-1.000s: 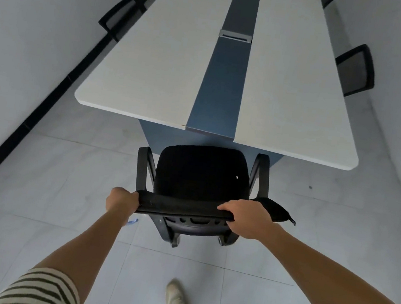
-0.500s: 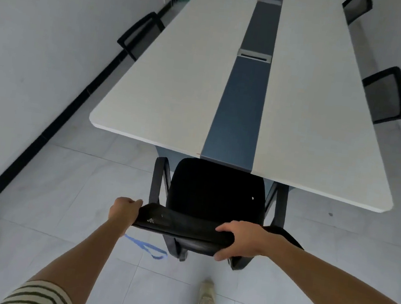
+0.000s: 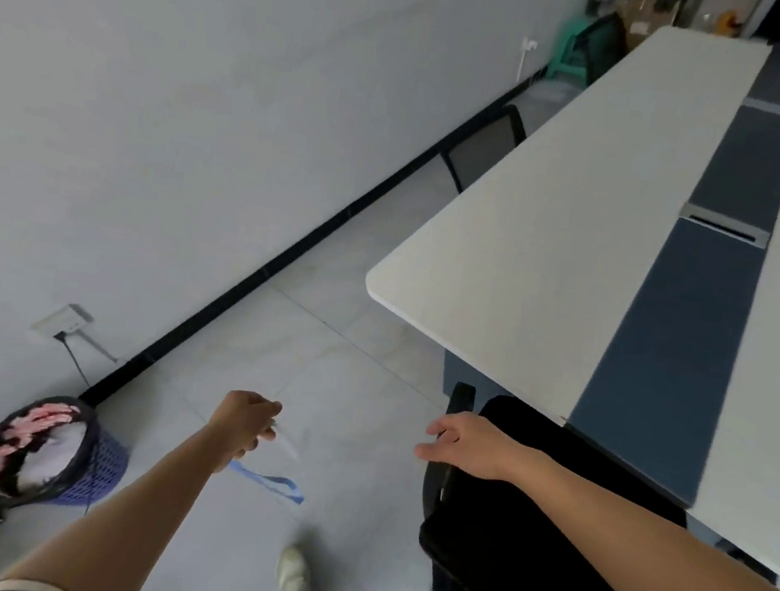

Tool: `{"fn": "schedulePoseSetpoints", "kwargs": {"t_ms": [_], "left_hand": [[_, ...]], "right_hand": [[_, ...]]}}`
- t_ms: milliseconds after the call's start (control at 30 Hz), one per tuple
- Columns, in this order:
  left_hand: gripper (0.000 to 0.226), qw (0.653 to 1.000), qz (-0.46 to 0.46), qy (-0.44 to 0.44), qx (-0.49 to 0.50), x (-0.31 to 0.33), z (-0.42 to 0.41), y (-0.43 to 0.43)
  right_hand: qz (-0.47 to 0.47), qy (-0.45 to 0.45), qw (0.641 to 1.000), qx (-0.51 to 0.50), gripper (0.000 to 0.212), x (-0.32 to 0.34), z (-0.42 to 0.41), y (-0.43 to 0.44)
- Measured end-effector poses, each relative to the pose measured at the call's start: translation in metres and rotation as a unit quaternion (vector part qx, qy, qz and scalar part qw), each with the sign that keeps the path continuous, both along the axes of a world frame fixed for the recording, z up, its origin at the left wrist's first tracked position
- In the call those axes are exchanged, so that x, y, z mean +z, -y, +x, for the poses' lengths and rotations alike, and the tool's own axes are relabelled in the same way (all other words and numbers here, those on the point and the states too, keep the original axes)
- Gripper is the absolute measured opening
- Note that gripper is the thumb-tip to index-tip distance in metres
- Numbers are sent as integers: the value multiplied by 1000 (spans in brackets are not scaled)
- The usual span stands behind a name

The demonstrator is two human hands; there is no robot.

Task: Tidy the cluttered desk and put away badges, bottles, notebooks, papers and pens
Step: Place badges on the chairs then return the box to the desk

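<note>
An office meeting room is being taken in here: a long white conference table (image 3: 558, 248) is seen running down the room, split by a blue centre strip (image 3: 667, 361) with a metal cable hatch (image 3: 723, 226) set into it. Black office chairs are drawn up to it, a near chair (image 3: 518, 550) at the end and a side chair (image 3: 484, 151) by the wall (plain grey, black skirting). A wall socket (image 3: 62, 320) and a lined purple waste basket (image 3: 108, 461) are spotted beside the pale tiled floor.

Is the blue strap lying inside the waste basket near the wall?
No, the blue strap hangs from the left hand above the floor, well apart from the waste basket.
</note>
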State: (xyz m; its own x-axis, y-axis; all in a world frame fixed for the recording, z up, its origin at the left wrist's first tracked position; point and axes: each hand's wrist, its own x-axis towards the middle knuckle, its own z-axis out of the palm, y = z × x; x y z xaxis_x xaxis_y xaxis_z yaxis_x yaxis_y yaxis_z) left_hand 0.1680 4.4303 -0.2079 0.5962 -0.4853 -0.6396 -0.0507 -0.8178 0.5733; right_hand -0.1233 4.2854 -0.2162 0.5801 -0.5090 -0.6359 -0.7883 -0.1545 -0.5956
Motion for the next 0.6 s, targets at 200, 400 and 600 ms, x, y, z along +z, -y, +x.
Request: {"fn": "schedulePoseSetpoints", "kwargs": {"t_ms": [200, 400, 600], "left_hand": [[17, 1000, 5, 4, -7, 7, 128, 15], [19, 999, -1, 27, -47, 32, 230, 63], [19, 996, -16, 10, -87, 28, 281, 147]], "right_hand": [[-30, 6, 999, -34, 64, -16, 138, 37], [-37, 20, 996, -73, 58, -8, 240, 66], [-60, 7, 993, -102, 54, -10, 274, 133]]}}
